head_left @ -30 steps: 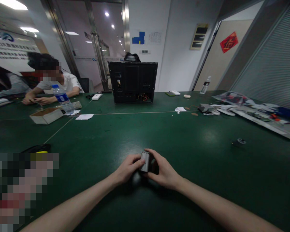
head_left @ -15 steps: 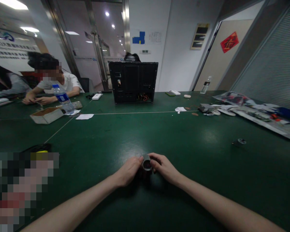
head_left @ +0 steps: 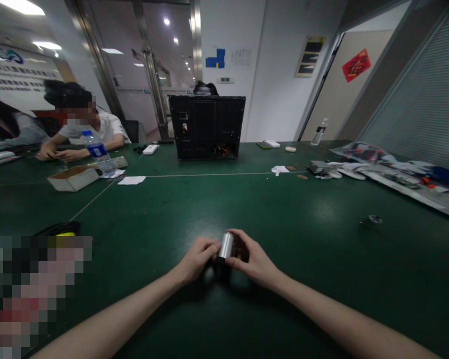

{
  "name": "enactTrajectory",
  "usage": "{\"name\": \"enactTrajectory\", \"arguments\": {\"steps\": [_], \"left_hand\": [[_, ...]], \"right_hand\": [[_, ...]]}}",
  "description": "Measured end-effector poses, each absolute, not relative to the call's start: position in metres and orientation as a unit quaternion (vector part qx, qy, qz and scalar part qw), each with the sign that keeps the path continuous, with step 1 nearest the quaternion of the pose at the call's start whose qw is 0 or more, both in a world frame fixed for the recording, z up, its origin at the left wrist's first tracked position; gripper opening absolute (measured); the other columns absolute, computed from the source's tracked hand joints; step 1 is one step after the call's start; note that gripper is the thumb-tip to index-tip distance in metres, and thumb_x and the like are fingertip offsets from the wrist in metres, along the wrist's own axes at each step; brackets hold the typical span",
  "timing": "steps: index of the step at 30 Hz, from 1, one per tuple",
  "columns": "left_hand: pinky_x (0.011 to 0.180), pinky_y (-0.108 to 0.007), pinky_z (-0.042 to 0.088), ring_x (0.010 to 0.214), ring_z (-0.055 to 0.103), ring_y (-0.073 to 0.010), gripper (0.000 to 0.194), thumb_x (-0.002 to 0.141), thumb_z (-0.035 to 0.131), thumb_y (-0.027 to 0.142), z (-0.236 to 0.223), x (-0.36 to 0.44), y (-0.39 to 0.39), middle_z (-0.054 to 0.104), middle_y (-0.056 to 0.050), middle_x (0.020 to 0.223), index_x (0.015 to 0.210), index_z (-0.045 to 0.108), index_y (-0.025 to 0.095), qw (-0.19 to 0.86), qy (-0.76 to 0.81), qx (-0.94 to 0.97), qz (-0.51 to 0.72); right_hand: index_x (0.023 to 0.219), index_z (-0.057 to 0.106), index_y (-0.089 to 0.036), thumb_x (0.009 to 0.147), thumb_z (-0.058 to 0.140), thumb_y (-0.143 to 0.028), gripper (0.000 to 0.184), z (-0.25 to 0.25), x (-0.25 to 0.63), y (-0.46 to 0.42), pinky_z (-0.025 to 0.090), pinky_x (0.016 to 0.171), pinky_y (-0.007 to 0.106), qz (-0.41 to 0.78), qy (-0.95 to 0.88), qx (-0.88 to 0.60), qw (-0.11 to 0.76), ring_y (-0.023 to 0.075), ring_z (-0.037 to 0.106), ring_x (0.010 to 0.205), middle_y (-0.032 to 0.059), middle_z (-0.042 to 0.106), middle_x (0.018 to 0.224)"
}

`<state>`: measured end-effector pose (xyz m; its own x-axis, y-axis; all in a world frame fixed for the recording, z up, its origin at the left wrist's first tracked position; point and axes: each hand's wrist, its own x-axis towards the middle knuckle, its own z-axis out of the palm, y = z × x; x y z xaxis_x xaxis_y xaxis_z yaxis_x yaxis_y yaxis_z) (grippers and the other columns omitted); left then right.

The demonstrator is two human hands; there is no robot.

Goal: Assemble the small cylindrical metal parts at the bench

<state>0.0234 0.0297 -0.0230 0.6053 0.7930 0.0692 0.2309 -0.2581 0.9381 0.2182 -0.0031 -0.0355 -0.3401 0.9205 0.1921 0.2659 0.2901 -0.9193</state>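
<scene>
- The metal cylinder (head_left: 226,247) has been turned: its dark, hollow-looking end was shown half a second ago, and now its bright side wall is presented, tilted
- By this, only its facing seems to have been altered; no part is seen taken off
- It is held above the bench (head_left: 224,199), between both hands
- Its two ends are spanned by the curved right hand (head_left: 257,260); its left edge is gripped by the left hand's (head_left: 197,260) bunched fingertips
- A dark cylindrical part (head_left: 371,221) is left lying well apart, to the right
</scene>
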Motion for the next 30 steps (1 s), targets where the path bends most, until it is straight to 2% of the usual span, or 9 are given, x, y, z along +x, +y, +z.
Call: {"name": "enactTrajectory", "arguments": {"steps": [3, 5, 8, 13, 17, 21, 24, 27, 30], "left_hand": [[0.056, -0.022, 0.033, 0.059, 0.042, -0.0124, 0.051, 0.084, 0.044, 0.057, -0.02, 0.025, 0.028, 0.048, 0.0, 0.062, 0.069, 0.059, 0.01, 0.499, 0.322, 0.758, 0.268], [0.059, -0.022, 0.036, 0.062, 0.046, -0.0133, 0.051, 0.082, 0.048, 0.058, -0.019, 0.026, 0.026, 0.053, -0.002, 0.068, 0.077, 0.062, 0.009, 0.501, 0.307, 0.767, 0.257], [0.06, -0.021, 0.037, 0.064, 0.047, -0.0133, 0.048, 0.08, 0.054, 0.057, -0.018, 0.026, 0.024, 0.056, -0.002, 0.07, 0.076, 0.062, 0.009, 0.506, 0.307, 0.77, 0.24], [0.06, -0.021, 0.035, 0.064, 0.045, -0.0125, 0.047, 0.086, 0.046, 0.054, -0.016, 0.025, 0.024, 0.053, -0.001, 0.07, 0.079, 0.062, 0.01, 0.534, 0.283, 0.757, 0.247], [0.064, -0.022, 0.036, 0.068, 0.045, -0.0137, 0.046, 0.087, 0.042, 0.053, -0.011, 0.023, 0.023, 0.054, -0.001, 0.074, 0.083, 0.062, 0.011, 0.52, 0.262, 0.775, 0.245], [0.066, -0.023, 0.038, 0.067, 0.046, -0.0147, 0.052, 0.09, 0.035, 0.055, -0.009, 0.021, 0.023, 0.054, -0.002, 0.072, 0.081, 0.061, 0.011, 0.491, 0.275, 0.797, 0.221], [0.07, -0.025, 0.04, 0.069, 0.05, -0.0159, 0.06, 0.091, 0.026, 0.058, -0.01, 0.022, 0.022, 0.059, -0.005, 0.076, 0.083, 0.062, 0.011, 0.498, 0.271, 0.795, 0.217], [0.068, -0.025, 0.042, 0.068, 0.053, -0.016, 0.066, 0.091, 0.02, 0.061, -0.012, 0.024, 0.021, 0.061, -0.006, 0.075, 0.076, 0.061, 0.011, 0.506, 0.296, 0.778, 0.225], [0.06, -0.023, 0.041, 0.058, 0.051, -0.0138, 0.068, 0.091, 0.018, 0.061, -0.014, 0.026, 0.02, 0.058, -0.005, 0.066, 0.073, 0.06, 0.011, 0.528, 0.301, 0.765, 0.213]], "right_hand": [[0.128, 0.039, -0.022, 0.074, 0.07, -0.039, 0.065, -0.034, 0.218, -0.005, 0.047, 0.065, 0.026, 0.378, -0.732, -0.42, 0.381, 0.0162, 0.057, 0.083, 0.0075, 0.055, 0.11], [0.13, 0.038, -0.022, 0.073, 0.071, -0.035, 0.067, -0.034, 0.218, -0.007, 0.048, 0.075, 0.029, 0.336, -0.761, -0.401, 0.383, 0.0186, 0.056, 0.093, 0.0084, 0.053, 0.114], [0.131, 0.037, -0.023, 0.073, 0.071, -0.03, 0.069, -0.032, 0.218, -0.01, 0.044, 0.087, 0.033, 0.289, -0.802, -0.364, 0.375, 0.0201, 0.053, 0.101, 0.008, 0.052, 0.115], [0.135, 0.031, -0.024, 0.068, 0.074, -0.024, 0.079, -0.031, 0.217, -0.011, 0.045, 0.085, 0.033, 0.28, -0.82, -0.348, 0.357, 0.0206, 0.051, 0.1, 0.0086, 0.049, 0.116], [0.132, 0.034, -0.024, 0.071, 0.07, -0.021, 0.07, -0.029, 0.216, -0.011, 0.046, 0.079, 0.031, 0.286, -0.82, -0.353, 0.348, 0.0184, 0.051, 0.094, 0.0075, 0.049, 0.112], [0.127, 0.039, -0.021, 0.068, 0.074, -0.031, 0.069, -0.024, 0.216, -0.013, 0.045, 0.079, 0.03, 0.316, -0.802, -0.363, 0.353, 0.0186, 0.052, 0.094, 0.0069, 0.051, 0.111], [0.122, 0.045, -0.02, 0.069, 0.073, -0.039, 0.063, -0.025, 0.217, -0.011, 0.046, 0.075, 0.029, 0.383, -0.759, -0.389, 0.356, 0.0187, 0.053, 0.093, 0.007, 0.054, 0.11], [0.112, 0.053, -0.017, 0.074, 0.064, -0.055, 0.055, -0.029, 0.217, -0.006, 0.045, 0.067, 0.027, 0.45, -0.717, -0.388, 0.364, 0.0167, 0.055, 0.081, 0.0051, 0.058, 0.094], [0.102, 0.057, -0.015, 0.073, 0.057, -0.067, 0.06, -0.033, 0.217, -0.002, 0.043, 0.06, 0.025, 0.519, -0.68, -0.361, 0.371, 0.015, 0.055, 0.072, 0.0037, 0.058, 0.083]]}}
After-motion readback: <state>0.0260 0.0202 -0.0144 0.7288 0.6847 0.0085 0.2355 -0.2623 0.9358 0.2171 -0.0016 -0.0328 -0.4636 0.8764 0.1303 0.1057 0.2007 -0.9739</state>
